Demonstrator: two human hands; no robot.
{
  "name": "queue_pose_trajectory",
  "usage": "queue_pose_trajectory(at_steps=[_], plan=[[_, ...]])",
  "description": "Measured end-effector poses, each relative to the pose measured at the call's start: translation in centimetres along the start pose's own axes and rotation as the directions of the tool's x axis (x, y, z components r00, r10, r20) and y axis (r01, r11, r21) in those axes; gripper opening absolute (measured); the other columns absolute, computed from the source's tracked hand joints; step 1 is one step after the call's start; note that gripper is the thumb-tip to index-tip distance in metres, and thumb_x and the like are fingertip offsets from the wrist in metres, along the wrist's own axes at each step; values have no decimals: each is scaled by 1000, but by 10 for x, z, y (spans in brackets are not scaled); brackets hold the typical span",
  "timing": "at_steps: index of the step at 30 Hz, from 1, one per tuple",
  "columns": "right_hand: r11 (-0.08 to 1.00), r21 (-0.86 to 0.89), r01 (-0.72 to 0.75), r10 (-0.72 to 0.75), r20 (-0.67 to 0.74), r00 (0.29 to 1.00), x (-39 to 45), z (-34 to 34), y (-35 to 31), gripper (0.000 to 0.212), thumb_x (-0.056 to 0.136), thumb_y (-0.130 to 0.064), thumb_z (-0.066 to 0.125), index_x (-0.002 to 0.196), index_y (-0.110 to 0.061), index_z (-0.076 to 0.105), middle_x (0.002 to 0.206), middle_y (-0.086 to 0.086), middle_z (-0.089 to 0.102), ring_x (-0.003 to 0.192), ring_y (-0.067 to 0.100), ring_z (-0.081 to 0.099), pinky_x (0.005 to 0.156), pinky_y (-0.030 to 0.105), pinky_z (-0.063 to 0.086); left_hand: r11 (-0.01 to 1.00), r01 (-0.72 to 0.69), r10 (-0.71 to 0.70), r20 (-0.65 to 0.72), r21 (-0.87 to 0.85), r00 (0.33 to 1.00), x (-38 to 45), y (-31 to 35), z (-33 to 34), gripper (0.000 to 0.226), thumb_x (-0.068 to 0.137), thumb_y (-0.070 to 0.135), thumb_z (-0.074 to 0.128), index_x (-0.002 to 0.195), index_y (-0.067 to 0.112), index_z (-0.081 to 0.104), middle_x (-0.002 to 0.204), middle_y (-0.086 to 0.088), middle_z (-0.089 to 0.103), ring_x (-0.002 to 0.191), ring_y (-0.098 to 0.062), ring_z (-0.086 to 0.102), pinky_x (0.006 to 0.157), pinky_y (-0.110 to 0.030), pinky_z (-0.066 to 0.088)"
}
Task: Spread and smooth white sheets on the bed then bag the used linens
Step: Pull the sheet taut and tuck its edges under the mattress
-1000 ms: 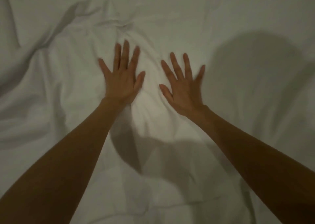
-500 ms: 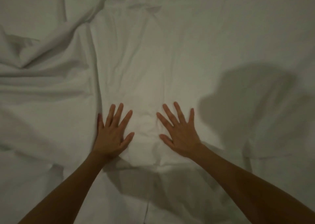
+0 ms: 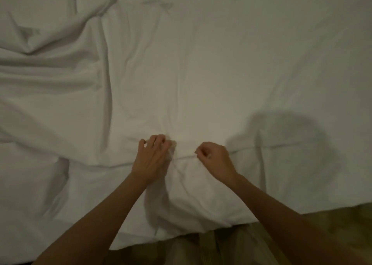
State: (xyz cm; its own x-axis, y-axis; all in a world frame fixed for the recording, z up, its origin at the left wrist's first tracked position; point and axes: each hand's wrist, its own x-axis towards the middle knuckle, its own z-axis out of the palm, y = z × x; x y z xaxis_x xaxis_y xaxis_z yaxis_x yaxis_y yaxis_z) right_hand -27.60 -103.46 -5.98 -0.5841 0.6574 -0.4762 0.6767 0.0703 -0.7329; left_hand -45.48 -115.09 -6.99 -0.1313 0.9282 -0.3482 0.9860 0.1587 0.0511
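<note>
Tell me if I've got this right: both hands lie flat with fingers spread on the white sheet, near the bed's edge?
Not quite. In the head view the left hand and right hand have curled fingers gripping the white sheet at a fold, not lying flat and spread. They are indeed near the bed's edge.

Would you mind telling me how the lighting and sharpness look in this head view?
Head view: dim, warm light, brightest on the white sheet ahead of the hands; a soft dark shadow falls right of the right hand; the lower edge looks smeared.
</note>
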Motion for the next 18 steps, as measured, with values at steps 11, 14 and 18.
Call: queue_pose_trajectory(at_steps=[11,14,18], plan=[[58,998,-27,800,-30,599,4,-76,59,11,85,-7,70,84,-12,61,76,2,69,75,17,63,55,28,56,999,4,-5,-14,-47,1000,2,-13,8,46,29,-9,88,59,12,59,59,-2,56,57,-28,57,33,-23,34],[73,996,-55,818,-29,575,-2,-79,67,16,86,-1,68,76,-9,59,60,-1,67,67,14,62,54,26,58,996,66,-62,66,-63,996,-9,-14,21,41,37,-5,91,58,13,60,61,-1,57,63,-31,59,34,-26,41],[40,996,-82,804,17,594,-4,-87,79,10,86,2,66,84,-8,62,81,6,68,64,14,68,60,28,60,979,197,-185,178,-57,967,-1,-4,13,1,78,7,69,79,7,69,88,-9,67,94,-37,60,62,-40,51]])
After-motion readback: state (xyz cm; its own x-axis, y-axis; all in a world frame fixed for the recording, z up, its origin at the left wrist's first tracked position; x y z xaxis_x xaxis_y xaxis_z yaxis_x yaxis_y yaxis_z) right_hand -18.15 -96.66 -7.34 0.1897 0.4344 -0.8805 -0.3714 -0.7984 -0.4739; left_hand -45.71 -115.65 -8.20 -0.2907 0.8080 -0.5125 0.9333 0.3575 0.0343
